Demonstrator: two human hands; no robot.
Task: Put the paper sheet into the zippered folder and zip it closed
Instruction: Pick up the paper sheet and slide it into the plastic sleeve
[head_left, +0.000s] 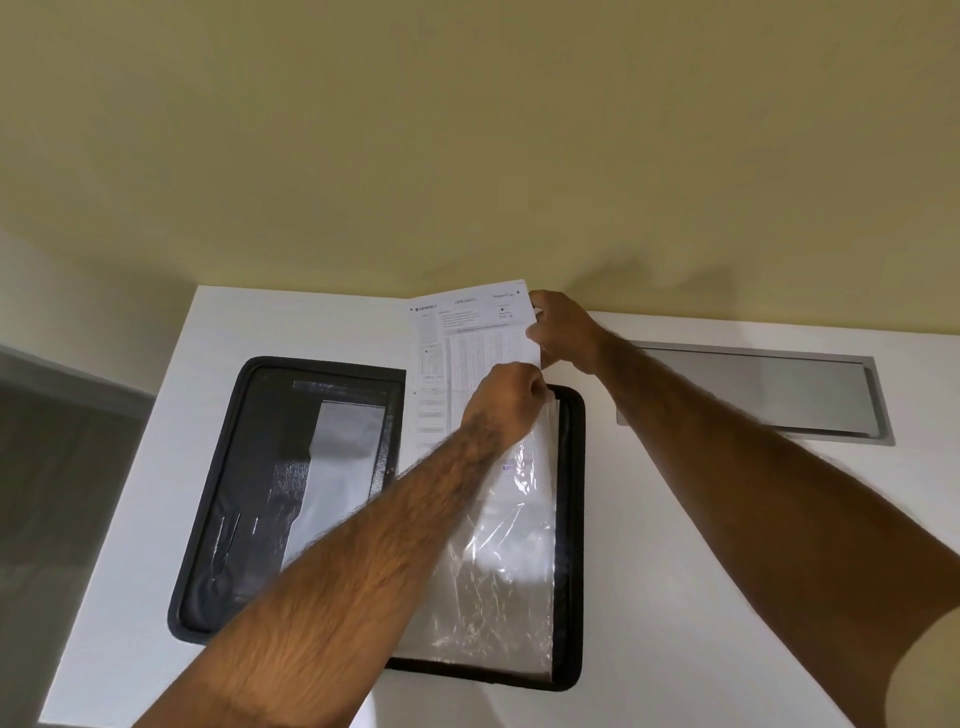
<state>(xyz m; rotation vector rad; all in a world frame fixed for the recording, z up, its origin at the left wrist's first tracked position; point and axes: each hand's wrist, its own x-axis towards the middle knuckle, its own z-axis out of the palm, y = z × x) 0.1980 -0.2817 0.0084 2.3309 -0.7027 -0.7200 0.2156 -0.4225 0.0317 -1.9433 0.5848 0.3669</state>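
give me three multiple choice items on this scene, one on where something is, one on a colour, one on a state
1. Where is the grey metal panel?
A. set into the table to the right of the folder
B. inside the folder
C. on the floor to the left

2. What colour is the folder's border?
A. red
B. black
C. yellow

3. What state is the paper sheet in?
A. lying flat on the table, untouched
C. crumpled into a ball
B. held by both hands, lower part behind the clear plastic sleeve

Answers:
1 A, the panel sits flush in the white table, right of the open folder.
2 B, the padded edge all round is black.
3 B, the right hand grips the sheet's right edge, the left hand pinches at the sleeve's top, and the sheet's top stands above the folder.
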